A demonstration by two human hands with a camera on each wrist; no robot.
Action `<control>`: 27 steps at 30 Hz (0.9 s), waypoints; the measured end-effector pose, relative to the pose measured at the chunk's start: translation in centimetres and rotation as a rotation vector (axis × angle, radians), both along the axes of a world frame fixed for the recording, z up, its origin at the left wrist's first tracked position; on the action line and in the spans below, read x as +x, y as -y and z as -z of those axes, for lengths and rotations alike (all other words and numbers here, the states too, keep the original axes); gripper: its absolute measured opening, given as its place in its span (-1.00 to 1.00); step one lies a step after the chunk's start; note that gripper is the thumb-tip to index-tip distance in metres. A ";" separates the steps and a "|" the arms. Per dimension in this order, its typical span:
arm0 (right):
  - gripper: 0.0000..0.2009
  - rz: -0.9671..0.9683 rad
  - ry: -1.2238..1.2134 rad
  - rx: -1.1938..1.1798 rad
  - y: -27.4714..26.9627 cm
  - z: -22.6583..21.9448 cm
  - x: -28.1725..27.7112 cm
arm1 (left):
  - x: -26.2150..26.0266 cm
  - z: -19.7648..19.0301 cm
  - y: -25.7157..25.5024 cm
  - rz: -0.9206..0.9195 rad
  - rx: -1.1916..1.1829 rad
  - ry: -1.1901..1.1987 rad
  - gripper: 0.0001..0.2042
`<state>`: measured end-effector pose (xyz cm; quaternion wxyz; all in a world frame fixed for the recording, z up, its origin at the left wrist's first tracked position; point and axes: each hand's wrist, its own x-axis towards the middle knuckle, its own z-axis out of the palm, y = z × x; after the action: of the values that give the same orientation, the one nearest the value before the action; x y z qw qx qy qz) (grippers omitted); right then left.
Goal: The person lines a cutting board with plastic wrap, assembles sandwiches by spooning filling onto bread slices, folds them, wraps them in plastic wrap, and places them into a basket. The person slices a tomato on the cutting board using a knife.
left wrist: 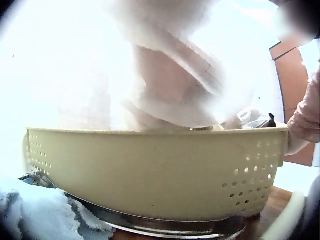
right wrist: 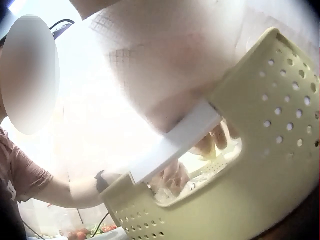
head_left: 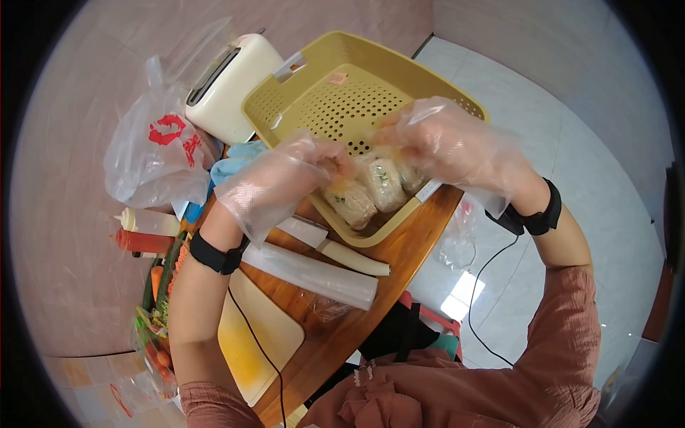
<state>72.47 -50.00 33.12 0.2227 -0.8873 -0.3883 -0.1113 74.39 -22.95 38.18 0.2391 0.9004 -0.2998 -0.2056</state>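
"At the near end of the basket point(head_left: 385, 71), what lies beneath your hands?"

"At least three wrapped packets, side by side: the left packet point(head_left: 349, 205), the middle packet point(head_left: 386, 183) and the right packet point(head_left: 412, 177), partly covered by your right hand point(head_left: 435, 135)."

"Which relation governs, in your judgement?"

"Your left hand point(head_left: 303, 160) is nearer the left packet, which lies on its near side, slightly right. That long axis runs far left to near right; the middle packet's runs closer to far-near."

"Condition of your hands?"

"Left: fingers bent above the left packet's far end; whether they pinch it, I cannot tell. Right: blurred, grip undetermined."
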 end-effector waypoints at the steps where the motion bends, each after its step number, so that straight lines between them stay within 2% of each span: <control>1: -0.72 0.005 0.001 0.002 -0.2 0.1 0.0 | -0.1 0.0 0.0 0.015 0.039 0.058 -0.85; 3: -0.70 -0.108 -0.011 -0.010 -0.7 0.5 0.3 | 0.2 0.0 0.0 0.049 0.010 0.015 -0.85; 11: -0.76 -0.103 -0.092 -0.088 -1.6 -0.3 0.7 | 0.3 1.1 -0.8 0.130 -0.131 -0.036 -0.86; 13: -0.79 -0.081 -0.082 -0.088 -1.7 0.5 0.8 | 0.1 1.0 -0.8 0.163 -0.118 0.065 -0.86; 14: -0.80 -0.110 -0.030 -0.004 -1.8 1.3 1.1 | 0.0 1.0 -0.8 0.165 -0.115 0.065 -0.86; 16: -0.80 -0.136 0.024 0.084 -1.9 1.2 1.1 | 0.0 1.0 -1.0 0.129 -0.232 -0.038 -0.85; 20: -0.78 -0.060 -0.128 -0.007 -2.1 -0.5 0.5 | 0.5 1.2 -2.0 0.067 -0.326 -0.170 -0.88; 21: -0.78 -0.038 -0.167 -0.014 -2.1 -0.6 0.4 | 0.5 1.3 -2.3 0.002 -0.414 -0.217 -0.88; 23: -0.78 -0.045 -0.144 -0.006 -2.1 0.1 0.7 | 0.7 1.5 -2.8 -0.064 -0.498 -0.264 -0.89; 25: -0.79 -0.056 -0.118 0.001 -2.0 0.2 0.7 | 0.8 1.6 -3.1 -0.151 -0.785 -0.411 -0.90; 26: -0.81 -0.055 -0.141 -0.029 -2.1 0.0 0.8 | 0.8 1.6 -3.4 -0.154 -0.783 -0.405 -0.90; 27: -0.82 -0.054 -0.161 -0.058 -2.2 -0.2 0.8 | 0.9 1.7 -3.7 -0.199 -0.888 -0.485 -0.90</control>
<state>73.27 -47.84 33.33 0.2302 -0.8887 -0.3959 -0.0222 75.27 -19.27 36.46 0.6793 0.6628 -0.2070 -0.2375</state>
